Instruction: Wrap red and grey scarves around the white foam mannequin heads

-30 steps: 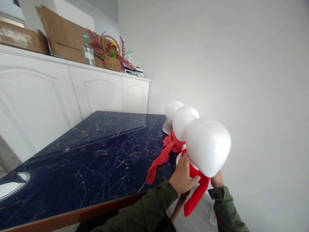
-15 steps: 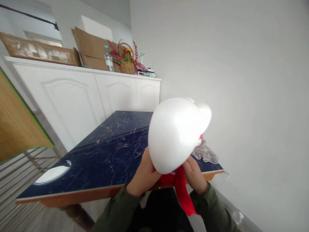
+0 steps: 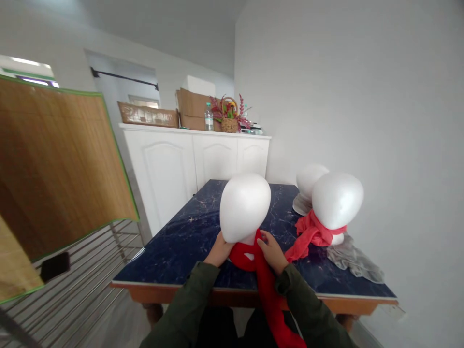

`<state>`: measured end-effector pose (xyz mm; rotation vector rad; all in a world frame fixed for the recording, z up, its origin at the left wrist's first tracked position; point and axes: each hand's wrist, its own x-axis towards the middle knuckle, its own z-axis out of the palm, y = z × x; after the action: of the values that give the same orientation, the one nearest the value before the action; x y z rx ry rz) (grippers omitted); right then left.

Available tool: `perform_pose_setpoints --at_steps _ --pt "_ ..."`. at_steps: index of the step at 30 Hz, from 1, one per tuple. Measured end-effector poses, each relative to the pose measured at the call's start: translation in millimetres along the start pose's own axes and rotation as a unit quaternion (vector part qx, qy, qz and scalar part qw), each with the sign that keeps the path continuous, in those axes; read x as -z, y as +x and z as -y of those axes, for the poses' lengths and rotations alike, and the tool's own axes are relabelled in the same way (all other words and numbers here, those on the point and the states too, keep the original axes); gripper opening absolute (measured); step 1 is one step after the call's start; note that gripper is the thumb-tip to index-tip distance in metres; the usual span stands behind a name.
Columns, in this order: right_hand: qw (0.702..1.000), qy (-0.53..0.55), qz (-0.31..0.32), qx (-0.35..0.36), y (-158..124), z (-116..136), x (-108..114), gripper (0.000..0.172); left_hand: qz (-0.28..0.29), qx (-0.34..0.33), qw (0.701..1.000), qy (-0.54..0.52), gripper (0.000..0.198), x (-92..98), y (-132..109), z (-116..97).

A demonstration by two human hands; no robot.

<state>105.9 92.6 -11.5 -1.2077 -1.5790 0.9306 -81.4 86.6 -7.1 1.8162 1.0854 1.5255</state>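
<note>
A white mannequin head (image 3: 245, 205) stands upright near the table's front edge, its smooth rounded back towards me. Around its neck loops a red scarf (image 3: 266, 285), with one long tail falling over the edge towards my lap. My left hand (image 3: 219, 249) is closed at the left side of the neck, by the scarf's loop; its fingertips are partly hidden under the head. On the right of the neck, my right hand (image 3: 272, 252) pinches the upright part of the scarf between thumb and fingers.
Another mannequin head (image 3: 337, 200) wears a coral-red scarf (image 3: 313, 232) at the right, with a third head (image 3: 310, 180) behind. Grey cloth (image 3: 353, 258) lies nearby on the dark blue table (image 3: 181, 241). A metal rack (image 3: 90, 280) stands left; a white cabinet (image 3: 163, 164) stands behind.
My view has pulled back and up, bringing the other two heads into sight. The held head now appears smaller and lower, and my hands remain at its neck.
</note>
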Motion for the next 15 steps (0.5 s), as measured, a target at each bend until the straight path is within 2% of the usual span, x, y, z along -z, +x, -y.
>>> perform_pose_setpoints --at_steps 3,5,6,8,11,13,15 --pt "0.996 -0.028 -0.014 -0.081 -9 -8 6 0.028 -0.071 -0.019 0.985 0.155 0.043 -5.6 -27 -13" --pt "0.995 -0.032 0.006 -0.098 -17 -9 13 0.019 -0.125 0.002 0.964 0.236 0.039 -14.7 -49 -27" --pt "0.994 -0.031 0.018 -0.104 -20 -9 17 0.015 -0.126 0.020 0.958 0.257 0.032 -20.7 -60 -34" --pt "0.993 -0.024 0.043 -0.109 -29 -5 23 0.012 -0.067 0.060 0.961 0.262 0.018 -34.4 -76 -46" --pt "0.988 0.006 0.084 -0.126 -41 5 24 0.006 0.051 0.108 0.962 0.247 0.031 -53.7 -80 -57" --pt "0.979 0.086 0.103 -0.153 -49 12 21 0.003 0.062 0.127 0.951 0.275 0.033 -61.9 -74 -60" --pt "0.959 0.189 0.099 -0.184 -55 17 17 0.009 0.048 0.141 0.936 0.319 0.032 -65.3 -66 -60"
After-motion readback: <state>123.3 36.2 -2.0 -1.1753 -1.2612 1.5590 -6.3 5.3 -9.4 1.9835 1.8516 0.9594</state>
